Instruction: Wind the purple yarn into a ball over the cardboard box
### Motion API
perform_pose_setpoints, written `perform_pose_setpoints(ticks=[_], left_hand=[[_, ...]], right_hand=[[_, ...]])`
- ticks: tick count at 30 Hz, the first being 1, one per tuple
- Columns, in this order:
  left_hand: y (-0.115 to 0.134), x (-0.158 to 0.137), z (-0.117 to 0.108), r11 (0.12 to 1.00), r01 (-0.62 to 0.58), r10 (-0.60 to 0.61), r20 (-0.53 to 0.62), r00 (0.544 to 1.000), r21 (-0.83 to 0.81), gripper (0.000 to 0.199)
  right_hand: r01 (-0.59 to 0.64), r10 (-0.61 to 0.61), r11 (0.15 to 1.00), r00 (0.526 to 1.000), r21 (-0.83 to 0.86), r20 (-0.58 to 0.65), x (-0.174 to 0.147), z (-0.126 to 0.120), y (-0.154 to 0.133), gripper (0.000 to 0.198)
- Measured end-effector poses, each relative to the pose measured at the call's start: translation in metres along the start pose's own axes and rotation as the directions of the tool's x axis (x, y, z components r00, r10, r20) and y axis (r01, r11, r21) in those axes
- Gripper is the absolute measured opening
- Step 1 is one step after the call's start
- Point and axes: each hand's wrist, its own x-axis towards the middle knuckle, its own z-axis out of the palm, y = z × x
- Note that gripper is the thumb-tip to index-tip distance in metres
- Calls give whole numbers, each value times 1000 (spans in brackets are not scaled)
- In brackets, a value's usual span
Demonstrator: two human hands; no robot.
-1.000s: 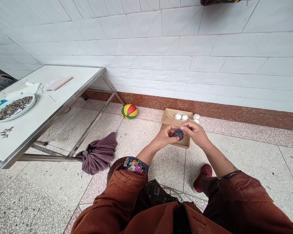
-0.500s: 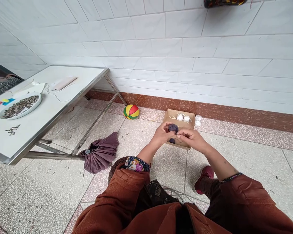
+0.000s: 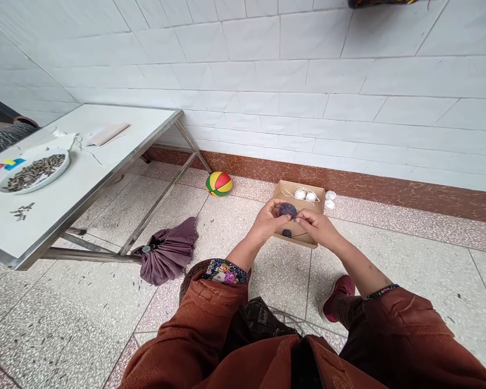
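My left hand (image 3: 268,220) is closed around a dark purple-grey ball of yarn (image 3: 287,210), thumb on its near side. Right beside it, my right hand (image 3: 316,224) pinches at the ball's edge, where a thin dark strand seems to run between the fingertips. Both hands are above a shallow cardboard box (image 3: 278,190) on the floor. Inside that box lies a smaller dark ball of yarn (image 3: 287,233), with a dark strand trailing to its right. Two white balls of string (image 3: 300,193) sit at the box's far end.
White string rolls (image 3: 330,200) lie just right of the box by the wall. A striped toy ball (image 3: 219,184) rests near the table leg. On the left, a steel-framed table (image 3: 154,123) holds a plate of seeds (image 3: 36,173). A folded purple umbrella (image 3: 168,254) leans below it.
The ball of yarn has turned a little in my left hand, and my right fingers have shifted slightly along its edge. The view has moved slightly.
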Motion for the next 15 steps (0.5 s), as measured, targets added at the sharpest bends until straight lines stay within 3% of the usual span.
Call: perform_pose_setpoints(ticks=[4, 7, 11, 13, 15], left_hand=[[-8, 2, 1, 957, 31, -17, -48, 999, 290, 58], [-10, -3, 6, 939, -2, -27, 80, 996, 343, 80], [-2, -10, 13, 973, -57, -28, 362, 932, 222, 91], [4, -11, 16, 993, -49, 4, 397, 918, 104, 88], [6, -8, 17, 1000, -25, 27, 341, 940, -8, 82]], right_hand=[[62, -77, 994, 983, 95, 166, -6, -5, -10, 26], [60, -69, 984, 997, 168, 44, -5, -12, -11, 27], [51, -16, 981, 983, 188, -180, 1, -16, 1, 26], [26, 10, 986, 978, 167, -210, 3, -14, 8, 26], [-10, 34, 991, 981, 130, -189, 3, -11, 13, 25]])
